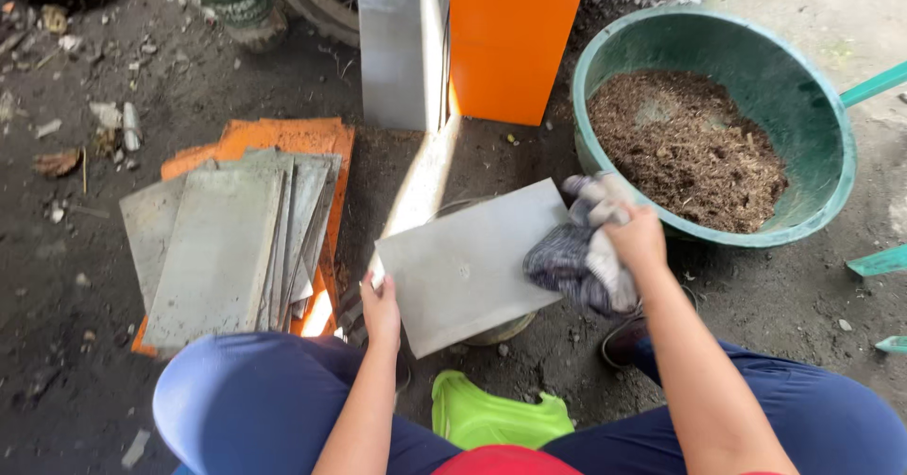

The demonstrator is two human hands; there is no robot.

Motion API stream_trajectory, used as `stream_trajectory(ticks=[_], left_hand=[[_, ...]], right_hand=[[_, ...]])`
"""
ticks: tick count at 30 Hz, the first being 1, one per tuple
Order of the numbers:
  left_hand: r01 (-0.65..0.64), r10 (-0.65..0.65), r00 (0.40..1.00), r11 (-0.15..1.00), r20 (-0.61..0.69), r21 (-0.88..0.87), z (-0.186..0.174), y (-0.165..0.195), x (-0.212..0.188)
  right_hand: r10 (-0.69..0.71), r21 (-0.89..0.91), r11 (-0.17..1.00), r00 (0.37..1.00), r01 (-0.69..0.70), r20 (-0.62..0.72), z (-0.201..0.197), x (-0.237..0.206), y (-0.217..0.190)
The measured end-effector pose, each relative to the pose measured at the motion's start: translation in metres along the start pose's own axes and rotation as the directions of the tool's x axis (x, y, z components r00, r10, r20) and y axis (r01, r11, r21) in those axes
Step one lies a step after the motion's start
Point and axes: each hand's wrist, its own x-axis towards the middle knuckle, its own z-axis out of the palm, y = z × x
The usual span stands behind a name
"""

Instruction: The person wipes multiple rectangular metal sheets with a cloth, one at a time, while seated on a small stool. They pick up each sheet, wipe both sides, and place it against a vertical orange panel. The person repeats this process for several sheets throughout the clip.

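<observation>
Fingers of the left hand (381, 307) pinch the lower-left corner of the grey metal sheet (465, 265). Fingers of the right hand (635, 239) clench a striped rag (576, 258) against the sheet's right edge. The sheet is tilted above a round container (501, 328). Stacked sheets (227, 243) lie left; green basin (775, 73) with brown material right.

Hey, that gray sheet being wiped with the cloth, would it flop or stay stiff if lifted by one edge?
The gray sheet looks rigid: held only at its corner by the left hand, it stays flat. Its smooth face may be slippery. The cloth in the right hand bunches, so it is probably limp.
</observation>
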Motion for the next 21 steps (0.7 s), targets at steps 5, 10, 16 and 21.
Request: stream_trajectory(ticks=[5,10,16,21], left_hand=[[-0.508,0.508,0.861,0.859,0.016,0.072,0.013,0.034,-0.026],[-0.022,0.126,0.856,0.978,0.501,-0.209,0.067,0.072,-0.082],[0.203,0.079,0.774,0.909,0.628,-0.364,0.082,0.093,-0.141],[0.177,0.011,0.811,0.948,0.584,-0.263,0.108,0.091,-0.097]], right_hand=[[0.008,0.81,0.569,0.986,-0.143,0.168,-0.029,0.012,0.011],[0.126,0.922,-0.047,0.913,-0.385,0.388,-0.02,0.017,-0.017],[-0.149,0.742,-0.302,0.799,-0.598,0.583,0.004,-0.028,-0.069],[-0.276,0.642,-0.307,0.711,-0.703,0.647,0.016,-0.091,-0.113]])
